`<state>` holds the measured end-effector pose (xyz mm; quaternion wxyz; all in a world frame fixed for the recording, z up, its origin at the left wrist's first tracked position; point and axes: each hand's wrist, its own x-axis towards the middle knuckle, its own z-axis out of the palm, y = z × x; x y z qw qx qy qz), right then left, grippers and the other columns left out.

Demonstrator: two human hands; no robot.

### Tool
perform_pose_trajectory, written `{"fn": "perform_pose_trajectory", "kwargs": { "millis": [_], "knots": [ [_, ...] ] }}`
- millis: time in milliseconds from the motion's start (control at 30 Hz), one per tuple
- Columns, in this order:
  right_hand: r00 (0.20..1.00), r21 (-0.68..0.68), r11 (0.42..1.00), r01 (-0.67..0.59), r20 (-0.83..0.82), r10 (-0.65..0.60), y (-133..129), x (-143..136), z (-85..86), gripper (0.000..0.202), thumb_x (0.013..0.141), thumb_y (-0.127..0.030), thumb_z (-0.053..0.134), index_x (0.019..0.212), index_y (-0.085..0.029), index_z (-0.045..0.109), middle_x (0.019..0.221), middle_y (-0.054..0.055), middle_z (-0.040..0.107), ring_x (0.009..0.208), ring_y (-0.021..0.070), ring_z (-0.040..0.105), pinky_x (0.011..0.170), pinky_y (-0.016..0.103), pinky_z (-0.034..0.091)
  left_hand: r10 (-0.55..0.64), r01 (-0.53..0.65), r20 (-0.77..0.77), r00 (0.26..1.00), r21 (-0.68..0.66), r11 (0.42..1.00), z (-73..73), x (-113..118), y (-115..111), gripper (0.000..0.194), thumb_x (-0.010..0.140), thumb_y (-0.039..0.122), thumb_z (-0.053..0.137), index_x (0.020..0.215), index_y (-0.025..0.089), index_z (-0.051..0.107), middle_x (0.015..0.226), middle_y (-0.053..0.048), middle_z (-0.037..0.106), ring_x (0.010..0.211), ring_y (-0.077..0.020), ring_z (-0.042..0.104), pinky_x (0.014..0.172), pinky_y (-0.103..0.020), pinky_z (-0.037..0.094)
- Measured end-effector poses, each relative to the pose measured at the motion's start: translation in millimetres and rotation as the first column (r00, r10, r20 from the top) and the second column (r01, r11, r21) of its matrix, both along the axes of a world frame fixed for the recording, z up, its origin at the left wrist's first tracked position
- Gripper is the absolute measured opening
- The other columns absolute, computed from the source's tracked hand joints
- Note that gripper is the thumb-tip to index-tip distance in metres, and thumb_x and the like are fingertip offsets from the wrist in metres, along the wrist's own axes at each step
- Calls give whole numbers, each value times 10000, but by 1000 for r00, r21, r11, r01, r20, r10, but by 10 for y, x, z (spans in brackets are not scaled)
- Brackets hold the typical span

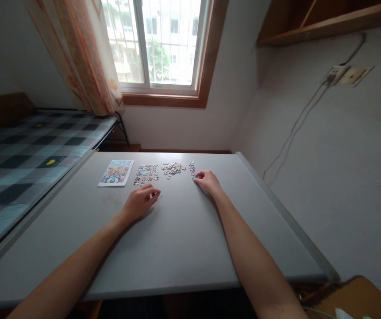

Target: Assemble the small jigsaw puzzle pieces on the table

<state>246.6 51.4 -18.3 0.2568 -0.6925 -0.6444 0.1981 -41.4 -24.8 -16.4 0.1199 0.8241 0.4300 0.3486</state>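
My right hand (207, 180) pinches a small jigsaw puzzle piece (195, 178) at the lower end of a narrow column of pieces (192, 167). Thumb and fingertips of my left hand (143, 199) come together over the table, just below a block of spaced-out puzzle pieces (146, 174); whether something tiny is between them I cannot make out. Between that block and the narrow column lies a loose heap of pieces (173, 169). To the left of the block a colourful cartoon picture sheet (116, 173) lies flat.
The pale grey table (177, 252) reaches to the wall below a window (157, 44). A bed with a checked cover (44, 141) stands along the left. On the right wall a cable hangs from a socket (338, 75), and a wooden chair (359, 299) is at the lower right.
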Motion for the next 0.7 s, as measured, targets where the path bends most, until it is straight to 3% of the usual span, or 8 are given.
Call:
{"fn": "perform_pose_trajectory", "kwargs": {
  "millis": [700],
  "knots": [
    [995, 21, 998, 65, 77, -66, -54, -80, 40, 209, 728, -340, 644, 898, -233, 702, 856, 17, 706, 778, 163, 624, 657, 234, 420, -2, 2, 0, 1000, -5, 1000, 5, -1, -5, 169, 874, 242, 519, 894, 187, 678, 736, 7, 565, 550, -62, 485, 574, -189, 401]
  ]
}}
